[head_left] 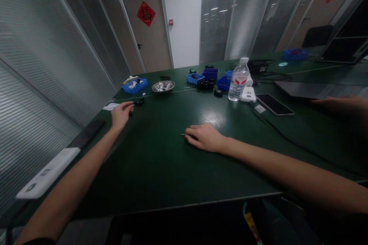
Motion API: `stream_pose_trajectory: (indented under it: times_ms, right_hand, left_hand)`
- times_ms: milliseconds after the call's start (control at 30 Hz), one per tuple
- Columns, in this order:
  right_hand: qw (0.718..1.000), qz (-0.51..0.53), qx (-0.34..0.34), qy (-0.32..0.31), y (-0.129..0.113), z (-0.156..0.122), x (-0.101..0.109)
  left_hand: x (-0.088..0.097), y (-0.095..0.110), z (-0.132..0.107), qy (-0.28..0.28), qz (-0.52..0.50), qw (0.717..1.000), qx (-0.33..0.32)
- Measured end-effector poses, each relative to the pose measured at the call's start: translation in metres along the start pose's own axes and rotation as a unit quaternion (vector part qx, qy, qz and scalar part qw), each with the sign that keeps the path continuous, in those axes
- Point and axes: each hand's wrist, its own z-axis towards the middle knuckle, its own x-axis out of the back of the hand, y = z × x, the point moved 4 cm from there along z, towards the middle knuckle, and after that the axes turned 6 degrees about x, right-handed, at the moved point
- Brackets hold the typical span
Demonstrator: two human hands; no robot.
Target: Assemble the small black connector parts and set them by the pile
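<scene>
My left hand (122, 115) reaches over the left side of the green table, its fingers pinched together. At the fingertips is a small dark part (139, 102), too small and dim to name more closely. My right hand (204, 137) rests low over the middle of the table with its fingers curled closed. A thin, light, pin-like tip (182, 134) sticks out to the left from between the fingers; the rest of it is hidden. White paper (110, 106) lies just behind my left hand.
Farther back stand a blue basket (135, 85), a metal dish (163, 87) and several blue bins (210, 73). To the right are a water bottle (239, 80), a white power bank (248, 94), a phone (274, 104) and a laptop (301, 89) with another person's hand (342, 103).
</scene>
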Motion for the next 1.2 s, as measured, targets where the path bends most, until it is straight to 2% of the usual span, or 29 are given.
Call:
stream_pose_trajectory:
  times_ms: [67,133,267,500,900,1200]
  right_hand:
    - [1.0,0.003,0.001,0.001,0.0,0.0,-0.001]
    - [1.0,0.006,0.004,0.002,0.001,0.0,-0.002]
    - [1.0,0.01,0.005,0.002,0.003,0.001,-0.004]
    - [1.0,0.014,0.004,0.001,0.004,0.001,-0.004]
    - [1.0,0.005,0.004,0.003,0.003,0.002,-0.006]
    - [1.0,0.012,0.004,0.003,0.002,0.003,-0.005]
  left_hand:
    - [0.016,-0.027,0.019,0.052,0.001,0.998,0.032]
    - [0.027,-0.049,0.024,0.081,0.004,0.995,0.053]
    - [0.031,-0.071,0.021,0.09,-0.002,0.993,0.072]
    - [0.017,-0.069,0.02,0.058,-0.007,0.996,0.06]
    - [0.017,-0.073,0.022,0.049,0.057,0.997,0.031]
    - [0.018,-0.072,0.022,0.021,0.137,0.99,0.01]
